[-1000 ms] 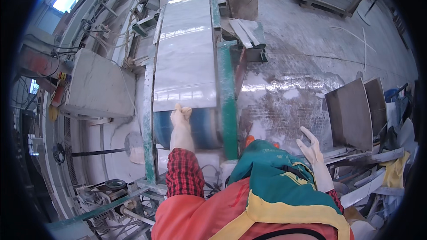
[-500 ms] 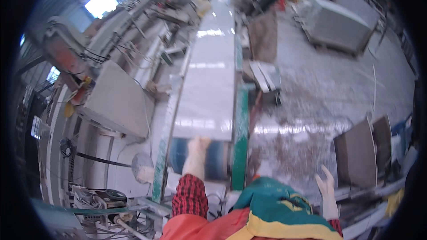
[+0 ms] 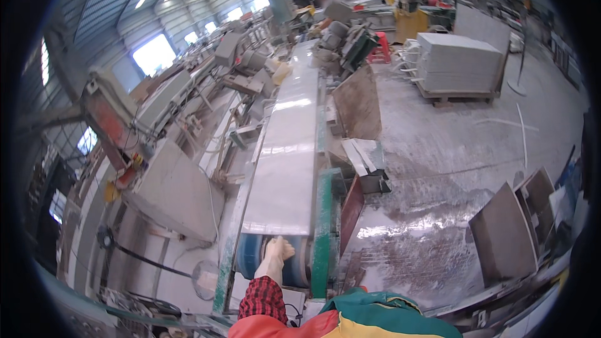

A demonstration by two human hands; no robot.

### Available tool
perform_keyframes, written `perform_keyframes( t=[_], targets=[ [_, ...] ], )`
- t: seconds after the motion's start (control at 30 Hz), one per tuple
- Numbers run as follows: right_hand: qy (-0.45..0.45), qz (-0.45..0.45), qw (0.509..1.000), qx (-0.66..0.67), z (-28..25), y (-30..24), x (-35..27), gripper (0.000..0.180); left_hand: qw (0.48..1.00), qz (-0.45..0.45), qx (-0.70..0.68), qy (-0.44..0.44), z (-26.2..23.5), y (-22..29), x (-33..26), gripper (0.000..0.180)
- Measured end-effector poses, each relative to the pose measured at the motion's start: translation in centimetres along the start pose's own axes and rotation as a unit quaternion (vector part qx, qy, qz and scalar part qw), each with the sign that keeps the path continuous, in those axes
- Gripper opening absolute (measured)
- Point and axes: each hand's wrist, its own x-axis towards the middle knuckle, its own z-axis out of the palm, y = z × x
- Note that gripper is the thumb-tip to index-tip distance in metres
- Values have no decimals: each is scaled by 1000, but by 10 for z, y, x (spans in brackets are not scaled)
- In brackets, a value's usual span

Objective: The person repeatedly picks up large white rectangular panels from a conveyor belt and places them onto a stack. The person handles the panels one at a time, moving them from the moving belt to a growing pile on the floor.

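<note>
White slab [image 3: 282, 197] lies lengthwise on the conveyor [image 3: 249, 255], near edge at the left hand's [image 3: 277, 253] curled fingers; whether they grip, I cannot tell. Rightward, past a green rail [image 3: 322, 238], floor [image 3: 438, 150] stretches.

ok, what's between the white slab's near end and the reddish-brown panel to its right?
Mainly the green rail; the head view shows it running between the white slab and the reddish-brown panel.
</note>
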Motion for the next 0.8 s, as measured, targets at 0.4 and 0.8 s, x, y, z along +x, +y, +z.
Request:
perform_keyframes(
  t=[0.4,0.8],
  targets=[
    [-34,46,997,58,34,-3,6,64,985,131,110,5,-8,-39,28,12],
    [-68,22,879,471,74,-10,12,77,993,88,11,-73,-18,-28,10,20]
  ],
)
